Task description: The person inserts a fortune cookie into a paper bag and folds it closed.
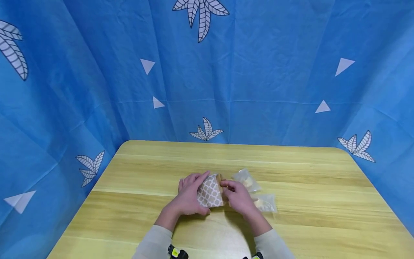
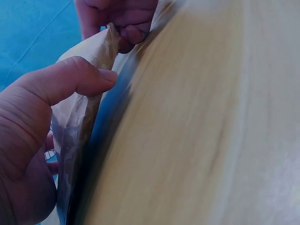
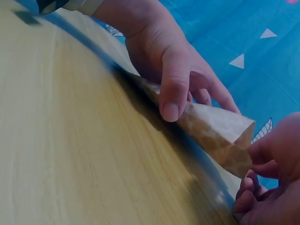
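High head view faces forward, down; close opposing wrist views share the bag (image 1: 209, 191).

patterned bag (image 1: 209, 192) partly covered, sachet contents (image 1: 248, 182) unclear, sleeves (image 1: 154, 241) cropped

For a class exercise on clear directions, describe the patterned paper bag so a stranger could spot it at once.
On the wood-grained table, look between the person's left grip and right grip. There, find the paper bag. Unlike the two see-through packets nearby, it has a brown end and tan shapes outlined in white.
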